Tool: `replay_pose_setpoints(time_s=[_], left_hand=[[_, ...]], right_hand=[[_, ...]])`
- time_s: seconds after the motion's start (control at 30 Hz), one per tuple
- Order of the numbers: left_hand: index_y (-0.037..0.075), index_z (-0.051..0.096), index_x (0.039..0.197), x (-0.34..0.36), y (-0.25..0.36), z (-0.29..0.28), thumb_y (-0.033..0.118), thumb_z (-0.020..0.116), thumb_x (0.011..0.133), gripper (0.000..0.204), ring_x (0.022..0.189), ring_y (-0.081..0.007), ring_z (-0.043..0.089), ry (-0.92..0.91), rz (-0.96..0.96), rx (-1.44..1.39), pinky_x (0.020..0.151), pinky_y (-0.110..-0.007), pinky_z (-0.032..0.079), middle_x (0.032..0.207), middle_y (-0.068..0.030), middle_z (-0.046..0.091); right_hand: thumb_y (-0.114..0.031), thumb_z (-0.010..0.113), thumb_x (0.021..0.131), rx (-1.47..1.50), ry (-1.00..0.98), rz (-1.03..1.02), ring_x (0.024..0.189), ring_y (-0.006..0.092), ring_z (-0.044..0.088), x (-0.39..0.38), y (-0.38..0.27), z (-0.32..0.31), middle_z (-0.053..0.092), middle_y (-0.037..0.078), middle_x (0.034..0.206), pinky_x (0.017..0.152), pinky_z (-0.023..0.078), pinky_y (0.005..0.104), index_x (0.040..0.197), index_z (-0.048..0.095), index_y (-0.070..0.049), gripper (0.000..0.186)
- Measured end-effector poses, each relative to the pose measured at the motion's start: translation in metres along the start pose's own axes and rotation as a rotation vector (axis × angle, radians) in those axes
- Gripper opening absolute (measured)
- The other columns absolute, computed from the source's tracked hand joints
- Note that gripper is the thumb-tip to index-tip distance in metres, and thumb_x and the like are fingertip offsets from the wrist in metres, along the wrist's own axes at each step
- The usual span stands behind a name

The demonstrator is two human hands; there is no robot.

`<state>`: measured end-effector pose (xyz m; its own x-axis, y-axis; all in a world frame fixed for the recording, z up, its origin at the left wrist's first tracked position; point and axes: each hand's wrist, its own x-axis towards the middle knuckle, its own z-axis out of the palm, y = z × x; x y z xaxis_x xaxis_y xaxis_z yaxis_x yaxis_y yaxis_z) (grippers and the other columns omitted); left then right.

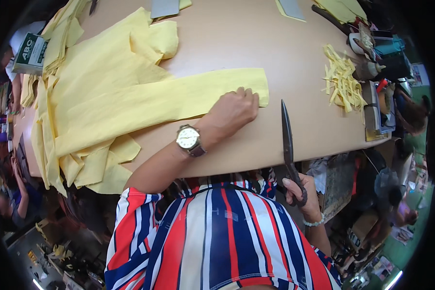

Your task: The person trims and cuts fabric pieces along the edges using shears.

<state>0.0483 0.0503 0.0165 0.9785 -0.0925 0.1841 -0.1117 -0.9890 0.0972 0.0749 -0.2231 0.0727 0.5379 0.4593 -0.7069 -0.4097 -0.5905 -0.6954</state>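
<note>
A yellow fabric garment [125,87] lies spread on the tan wooden table [256,48]. One long folded strip of it reaches right toward the table's front edge. My left hand [232,112], with a wristwatch [188,139] on the wrist, presses down on the right end of that strip. My right hand [302,193] sits below the table edge and grips the handles of large dark scissors [287,140]. Their closed blades point up over the table, just right of the strip's end and apart from it.
A pile of narrow yellow fabric strips [343,79] lies at the right of the table, beside cluttered tools and boxes [379,104]. More yellow pieces hang over the left edge [53,43]. A small green and white box [31,53] sits far left. Grey flat pieces [164,7] lie at the far edge.
</note>
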Motion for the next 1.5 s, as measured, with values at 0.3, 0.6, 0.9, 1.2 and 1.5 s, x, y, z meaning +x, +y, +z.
replay_pose_setpoints(time_s=[0.3, 0.6, 0.9, 1.2, 1.5], left_hand=[[0.002, 0.058, 0.096, 0.000, 0.019, 0.021, 0.007, 0.055, 0.070, 0.026, 0.089, -0.0203, 0.058, 0.278, -0.007, -0.175, 0.071, -0.030, 0.050, 0.092, -0.0076, 0.059], [-0.001, 0.059, 0.082, 0.002, 0.023, 0.024, 0.008, 0.055, 0.070, 0.016, 0.076, -0.0178, 0.054, 0.460, 0.104, -0.117, 0.065, -0.028, 0.045, 0.079, -0.0066, 0.053], [0.001, 0.062, 0.093, -0.002, 0.029, 0.021, 0.008, 0.057, 0.071, 0.024, 0.092, -0.0215, 0.059, 0.324, 0.109, -0.123, 0.076, -0.030, 0.050, 0.096, -0.0076, 0.061], [-0.003, 0.061, 0.090, -0.001, 0.026, 0.023, 0.010, 0.055, 0.072, 0.023, 0.087, -0.0197, 0.056, 0.420, 0.175, -0.086, 0.072, -0.029, 0.047, 0.090, -0.0093, 0.058], [-0.002, 0.061, 0.090, -0.001, 0.027, 0.021, 0.010, 0.056, 0.070, 0.024, 0.087, -0.0196, 0.056, 0.413, 0.191, -0.069, 0.072, -0.029, 0.048, 0.088, -0.0086, 0.058]], right_hand=[[-0.026, 0.066, 0.080, 0.065, -0.062, -0.028, 0.044, 0.0071, 0.051, -0.013, 0.012, 0.006, 0.054, 0.001, 0.054, 0.042, 0.039, 0.0191, 0.072, 0.056, -0.002, 0.027], [-0.024, 0.068, 0.078, 0.005, -0.068, -0.110, 0.053, 0.0047, 0.041, -0.009, 0.010, 0.025, 0.049, -0.004, 0.058, 0.049, 0.033, 0.0216, 0.068, 0.053, -0.003, 0.028], [-0.028, 0.069, 0.078, -0.034, -0.004, -0.071, 0.054, 0.0042, 0.043, -0.006, -0.005, 0.035, 0.050, -0.003, 0.057, 0.049, 0.034, 0.0210, 0.070, 0.056, -0.002, 0.030], [-0.028, 0.070, 0.078, -0.049, 0.036, -0.083, 0.052, 0.0037, 0.042, -0.007, 0.007, 0.033, 0.049, -0.003, 0.055, 0.047, 0.033, 0.0209, 0.070, 0.058, 0.000, 0.031], [-0.027, 0.071, 0.078, -0.066, 0.067, -0.049, 0.051, 0.0030, 0.041, -0.015, 0.011, 0.033, 0.049, -0.003, 0.054, 0.045, 0.033, 0.0210, 0.067, 0.057, -0.001, 0.032]])
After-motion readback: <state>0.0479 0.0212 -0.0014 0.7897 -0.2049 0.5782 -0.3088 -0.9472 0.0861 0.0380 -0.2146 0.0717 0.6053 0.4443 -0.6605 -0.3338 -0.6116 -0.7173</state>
